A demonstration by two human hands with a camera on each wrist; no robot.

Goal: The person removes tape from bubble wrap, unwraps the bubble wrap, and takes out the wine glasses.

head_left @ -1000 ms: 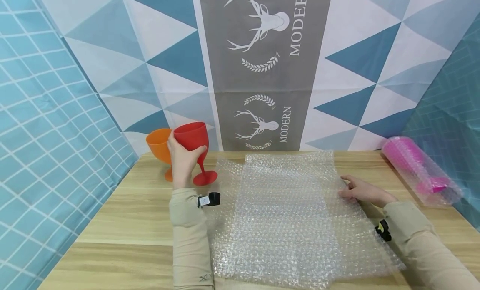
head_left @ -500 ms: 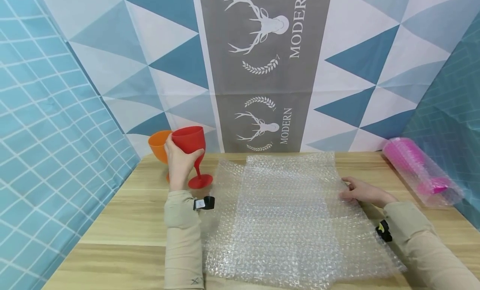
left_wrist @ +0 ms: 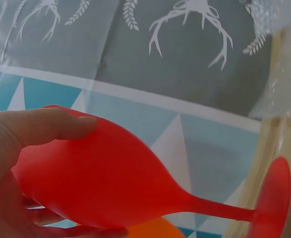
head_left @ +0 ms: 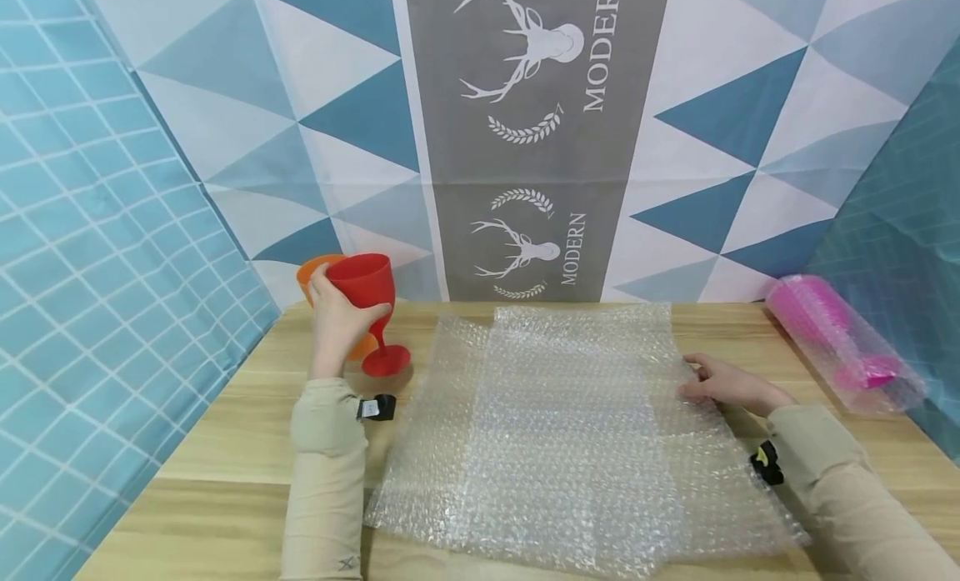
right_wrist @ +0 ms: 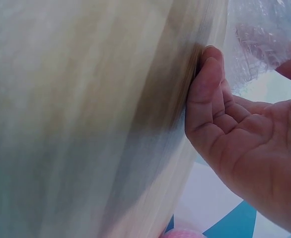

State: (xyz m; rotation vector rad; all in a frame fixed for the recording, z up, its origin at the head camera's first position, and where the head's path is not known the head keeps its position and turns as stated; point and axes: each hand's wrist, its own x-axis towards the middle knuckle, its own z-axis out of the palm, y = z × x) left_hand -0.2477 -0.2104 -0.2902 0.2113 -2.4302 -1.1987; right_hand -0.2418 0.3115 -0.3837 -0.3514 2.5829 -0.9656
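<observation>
My left hand (head_left: 341, 318) grips the bowl of a red goblet (head_left: 366, 282), which stands upright on the table's left side. In the left wrist view my thumb lies along one side of the red goblet (left_wrist: 110, 173), with fingers round the other. Behind it is an orange goblet (head_left: 309, 272), partly hidden. A sheet of bubble wrap (head_left: 562, 439) lies flat at the middle. At its right edge rests my right hand (head_left: 731, 385); the right wrist view shows that hand (right_wrist: 254, 144) with bent fingers touching the wood and a gap to the thumb, beside the wrap (right_wrist: 264, 29).
A pink goblet rolled in bubble wrap (head_left: 825, 323) lies on its side at the back right of the wooden table (head_left: 217, 456). Patterned cloth (head_left: 525, 164) hangs along the back edge, with blue cloth at both sides.
My left hand has shifted left with the red goblet, which now covers more of the orange one. The wrap's lower left corner has spread leftward. My right hand has stayed in place.
</observation>
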